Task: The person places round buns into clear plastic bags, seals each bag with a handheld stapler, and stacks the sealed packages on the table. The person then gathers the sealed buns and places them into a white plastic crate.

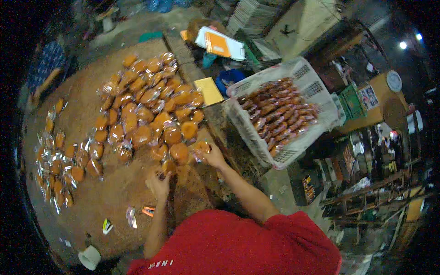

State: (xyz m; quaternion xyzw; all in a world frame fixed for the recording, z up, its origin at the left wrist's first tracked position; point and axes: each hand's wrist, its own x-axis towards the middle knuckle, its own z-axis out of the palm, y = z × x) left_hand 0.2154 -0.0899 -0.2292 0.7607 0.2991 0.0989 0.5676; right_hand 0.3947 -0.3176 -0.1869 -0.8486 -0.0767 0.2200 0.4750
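Note:
A broad pile of round orange-brown pieces in clear plastic wrap (142, 114) lies on the brown worktop (110, 192), and they look like baked or fried snacks. My left hand (159, 185) is closed at the pile's near edge, its fingertips on one wrapped round piece (168, 167). Just to the right, my right hand (214, 157) has its fingers curled on another wrapped piece (200, 149). Motion smears both hands a little. A smaller group of wrapped pieces (57, 167) is spread out at the left.
A white plastic crate (279, 162) with rows of wrapped brown pieces stands right of the table. An orange-handled tool (148, 211), a green-white one (107, 226) and a white cup (90, 257) are near the front. A yellow pad (209, 91) lies beyond. Another person's arm (48, 80) shows far left.

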